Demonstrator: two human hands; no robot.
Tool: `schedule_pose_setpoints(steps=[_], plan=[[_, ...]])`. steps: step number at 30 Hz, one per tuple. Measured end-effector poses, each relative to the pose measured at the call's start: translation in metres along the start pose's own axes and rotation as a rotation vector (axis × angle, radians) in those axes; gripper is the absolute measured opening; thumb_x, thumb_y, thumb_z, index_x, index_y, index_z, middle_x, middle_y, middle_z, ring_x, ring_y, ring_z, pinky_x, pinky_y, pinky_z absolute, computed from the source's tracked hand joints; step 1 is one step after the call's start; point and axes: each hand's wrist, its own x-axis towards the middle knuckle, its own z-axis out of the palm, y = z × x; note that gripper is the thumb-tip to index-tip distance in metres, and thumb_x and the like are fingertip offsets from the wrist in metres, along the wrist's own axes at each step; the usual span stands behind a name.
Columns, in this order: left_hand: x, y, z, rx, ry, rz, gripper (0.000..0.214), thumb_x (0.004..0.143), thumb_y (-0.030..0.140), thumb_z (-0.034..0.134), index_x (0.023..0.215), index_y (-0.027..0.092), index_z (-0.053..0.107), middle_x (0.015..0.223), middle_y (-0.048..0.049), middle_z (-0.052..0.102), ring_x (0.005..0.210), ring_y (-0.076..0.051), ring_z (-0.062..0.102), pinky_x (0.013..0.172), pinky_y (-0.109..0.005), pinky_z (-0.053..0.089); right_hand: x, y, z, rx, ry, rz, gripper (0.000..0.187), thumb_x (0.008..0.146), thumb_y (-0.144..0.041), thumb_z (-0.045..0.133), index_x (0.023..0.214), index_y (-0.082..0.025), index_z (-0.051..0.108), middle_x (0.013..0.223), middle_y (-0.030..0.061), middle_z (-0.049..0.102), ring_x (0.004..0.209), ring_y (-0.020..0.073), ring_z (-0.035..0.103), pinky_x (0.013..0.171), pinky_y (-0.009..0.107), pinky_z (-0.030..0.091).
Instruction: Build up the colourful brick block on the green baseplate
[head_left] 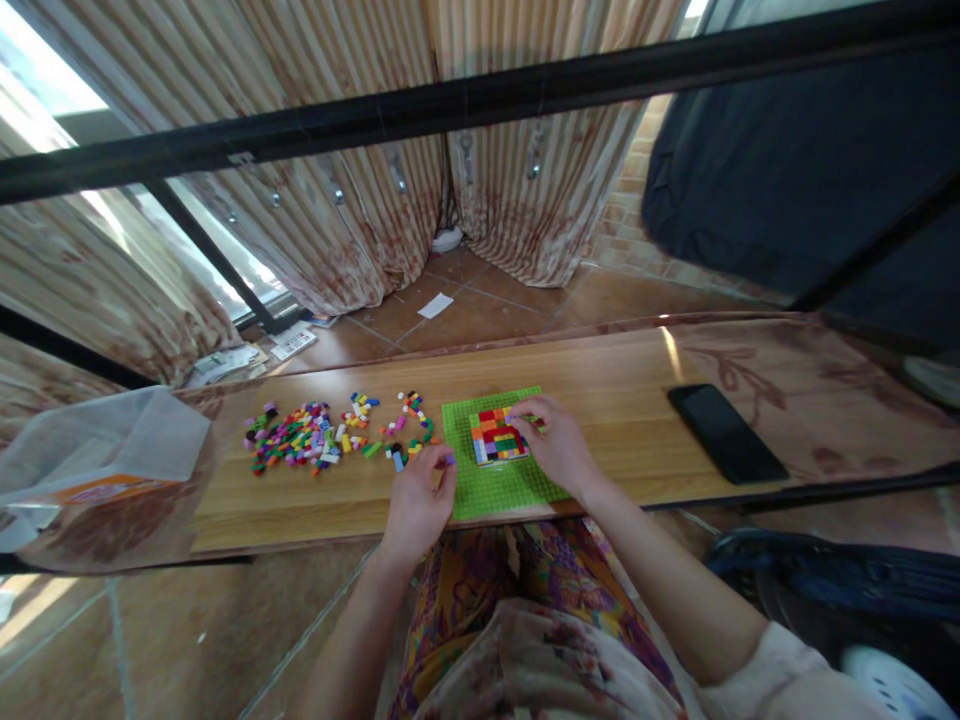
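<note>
A green baseplate (501, 485) lies on the wooden board (615, 385) in front of me. A block of red, orange, yellow and green bricks (496, 436) is built on it. My right hand (551, 440) rests on the block's right edge, its fingers curled and pressing on bricks at the top right corner. At the plate's left edge my left hand (420, 497) pinches a small purple brick (449, 459) between the fingertips. A pile of loose coloured bricks (300, 439) lies to the left of the plate.
A black phone (726, 432) lies flat on the board at the right. A clear plastic bag with an orange box (97, 455) sits at the far left. Curtains, a black bar and tiled floor lie beyond the board.
</note>
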Motion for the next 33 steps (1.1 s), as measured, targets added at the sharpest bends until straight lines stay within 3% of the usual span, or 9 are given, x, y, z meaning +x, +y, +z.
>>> schedule_pose_setpoints(steps=[6, 15, 20, 26, 33], plan=[[-0.013, -0.007, -0.002, -0.069, -0.003, -0.050, 0.015, 0.084, 0.024, 0.055, 0.095, 0.021, 0.065, 0.090, -0.0039, 0.069, 0.084, -0.017, 0.064, 0.078, -0.028, 0.049, 0.007, 0.011, 0.011, -0.080, -0.010, -0.028, 0.011, 0.083, -0.027, 0.062, 0.082, -0.026, 0.073, 0.100, 0.0068, 0.064, 0.101, 0.0232, 0.057, 0.094, 0.042, 0.042], [-0.016, -0.009, 0.001, -0.100, -0.024, -0.091, 0.013, 0.084, 0.023, 0.055, 0.090, 0.020, 0.066, 0.091, -0.0052, 0.069, 0.084, -0.017, 0.064, 0.077, -0.028, 0.050, 0.014, 0.013, 0.016, -0.041, -0.051, 0.060, 0.010, 0.078, -0.024, 0.063, 0.079, -0.023, 0.074, 0.096, 0.0069, 0.065, 0.096, 0.0217, 0.059, 0.090, 0.039, 0.044], [-0.017, -0.009, 0.002, -0.123, -0.032, -0.083, 0.015, 0.086, 0.025, 0.053, 0.092, 0.020, 0.065, 0.092, -0.0057, 0.069, 0.086, -0.017, 0.064, 0.082, -0.030, 0.050, 0.012, 0.015, 0.021, 0.072, -0.001, 0.140, 0.011, 0.075, -0.028, 0.066, 0.077, -0.022, 0.074, 0.094, 0.0069, 0.067, 0.092, 0.0209, 0.061, 0.088, 0.039, 0.045], [-0.018, -0.010, 0.001, -0.173, -0.034, -0.122, 0.015, 0.085, 0.025, 0.054, 0.093, 0.020, 0.066, 0.093, -0.0058, 0.069, 0.085, -0.017, 0.064, 0.077, -0.028, 0.051, 0.006, 0.018, 0.028, 0.261, 0.103, 0.302, 0.015, 0.067, -0.037, 0.072, 0.074, -0.023, 0.075, 0.092, 0.0048, 0.070, 0.093, 0.0217, 0.062, 0.090, 0.041, 0.046], [-0.019, -0.009, 0.000, -0.204, -0.037, -0.145, 0.014, 0.084, 0.023, 0.055, 0.091, 0.021, 0.067, 0.090, -0.0043, 0.069, 0.084, -0.017, 0.064, 0.078, -0.028, 0.050, 0.003, 0.012, 0.035, 0.632, 0.142, 0.587, 0.032, 0.052, -0.040, 0.082, 0.075, -0.019, 0.074, 0.076, 0.0034, 0.070, 0.069, 0.0172, 0.062, 0.068, 0.034, 0.051]])
